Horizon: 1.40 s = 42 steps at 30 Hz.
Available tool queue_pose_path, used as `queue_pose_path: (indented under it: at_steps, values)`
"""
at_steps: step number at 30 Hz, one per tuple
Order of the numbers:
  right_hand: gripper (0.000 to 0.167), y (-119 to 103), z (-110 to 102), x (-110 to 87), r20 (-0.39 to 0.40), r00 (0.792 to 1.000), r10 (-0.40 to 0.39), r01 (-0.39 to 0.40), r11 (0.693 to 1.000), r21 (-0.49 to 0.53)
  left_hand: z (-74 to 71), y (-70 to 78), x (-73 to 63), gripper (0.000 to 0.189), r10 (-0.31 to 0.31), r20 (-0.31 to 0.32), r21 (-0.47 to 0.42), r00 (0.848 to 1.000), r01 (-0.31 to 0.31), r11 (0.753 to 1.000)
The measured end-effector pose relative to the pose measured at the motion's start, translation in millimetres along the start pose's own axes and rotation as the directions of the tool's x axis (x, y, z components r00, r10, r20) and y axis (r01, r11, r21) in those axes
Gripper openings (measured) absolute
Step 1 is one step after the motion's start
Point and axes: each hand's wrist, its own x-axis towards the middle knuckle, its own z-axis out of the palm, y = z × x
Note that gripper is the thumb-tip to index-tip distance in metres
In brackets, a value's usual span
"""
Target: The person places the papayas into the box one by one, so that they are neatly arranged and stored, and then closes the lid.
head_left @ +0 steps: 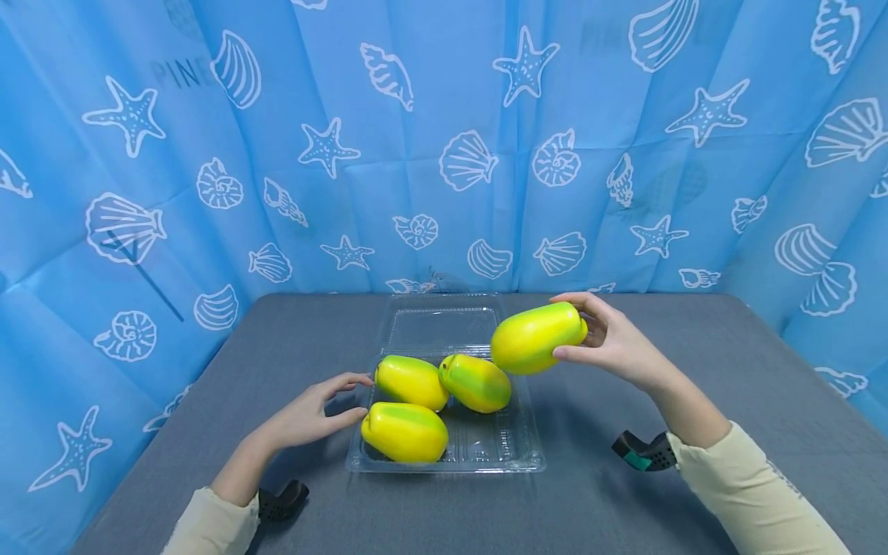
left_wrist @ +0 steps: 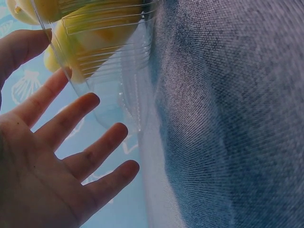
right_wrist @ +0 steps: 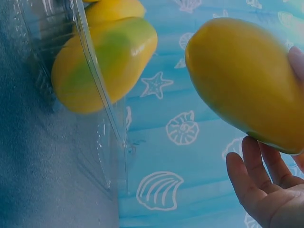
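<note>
My right hand [head_left: 617, 339] grips a yellow-green papaya [head_left: 534, 339] by its stem end, above the right side of a clear plastic clamshell box [head_left: 513, 462]. In the right wrist view this papaya [right_wrist: 242, 80] is held up, apart from the box. Three more papayas lie inside the box: one at the back left [head_left: 412, 381], one at the front left [head_left: 405, 433] and one towards the right [head_left: 479, 384]. At the box's left side is my left hand [head_left: 308, 412], its fingers [left_wrist: 71, 116] spread and fairly straight. Its thumb and index fingertip are at the rim; whether they touch cannot be told.
The box's lid [head_left: 444, 327] lies folded back behind it. Everything rests on a grey cloth-covered table [head_left: 277, 347]. A blue curtain [head_left: 444, 154] with white shells and starfish hangs behind and at the sides. Dark wrist-worn devices [head_left: 645, 452] jut from both sleeves.
</note>
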Motion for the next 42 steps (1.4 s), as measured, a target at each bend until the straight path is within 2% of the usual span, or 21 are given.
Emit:
queue_pose_path:
  at_steps: [7, 26, 34, 42]
  values:
    - [0.062, 0, 6, -1.1, 0.034, 0.999, -0.034, 0.034, 0.999, 0.014, -0.1, 0.3, -0.5, 0.042, -0.001, 0.0, -0.004, 1.0, 0.001, 1.0]
    - [0.061, -5, 20, -2.0, 0.126, 0.986, -0.107, 0.113, 0.993, -0.043, -0.7, 1.9, -2.0, 0.043, -0.025, 0.008, -0.011, 1.0, 0.026, 1.0]
    - [0.063, -7, 26, -2.6, 0.141, 0.98, -0.143, 0.154, 0.985, -0.074, 1.0, 1.1, -1.1, 0.042, -0.013, -0.008, 0.009, 1.0, 0.013, 1.0]
    - [0.06, -8, 33, -3.5, 0.141, 0.979, -0.149, 0.16, 0.985, -0.071, 1.8, 0.4, -0.5, 0.042, -0.011, -0.011, 0.013, 1.0, 0.011, 1.0]
